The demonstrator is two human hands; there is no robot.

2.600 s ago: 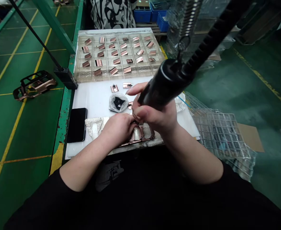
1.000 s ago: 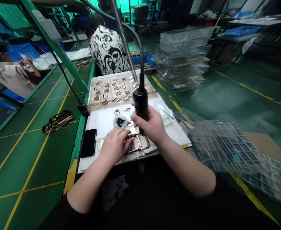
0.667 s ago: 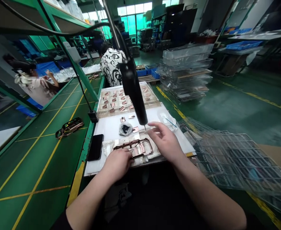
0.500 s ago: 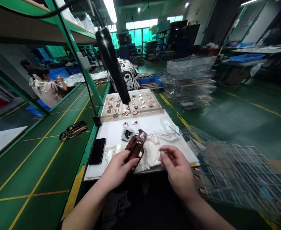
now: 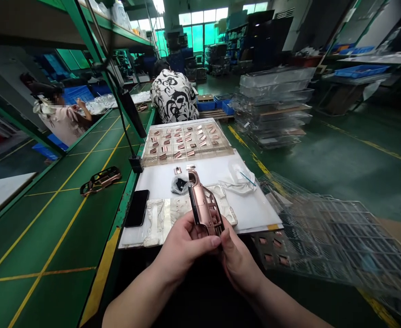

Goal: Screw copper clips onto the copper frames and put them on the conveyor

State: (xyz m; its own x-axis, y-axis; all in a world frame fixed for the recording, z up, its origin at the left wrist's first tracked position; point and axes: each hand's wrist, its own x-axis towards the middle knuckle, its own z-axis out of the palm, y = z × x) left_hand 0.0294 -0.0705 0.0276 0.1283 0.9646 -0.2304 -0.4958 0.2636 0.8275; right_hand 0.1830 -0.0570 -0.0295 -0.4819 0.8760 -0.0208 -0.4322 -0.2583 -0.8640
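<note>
A copper-coloured toy car body (image 5: pixel 204 205) is upright between my hands, above the near edge of the white table. My left hand (image 5: pixel 186 241) wraps round its lower left side, thumb across its bottom end. On the right, my right hand (image 5: pixel 237 255) grips the lower right side of the same body. Behind it lie a crumpled white cloth pad (image 5: pixel 173 210), a small bag with black parts (image 5: pixel 180 184) and two small metallic parts (image 5: pixel 177 170). Farther back, a tray (image 5: pixel 186 141) holds rows of copper-coloured pieces.
A black phone (image 5: pixel 137 208) lies at the table's left. Another car body (image 5: pixel 101 180) rests on the green belt (image 5: pixel 63 218). A dark power screwdriver (image 5: pixel 132 111) hangs at the upper left. Clear trays (image 5: pixel 275 105) are stacked at right. Two people sit beyond.
The car body has turned upright, showing its copper outer side. My right hand has moved left onto it. The hanging screwdriver has swung left.
</note>
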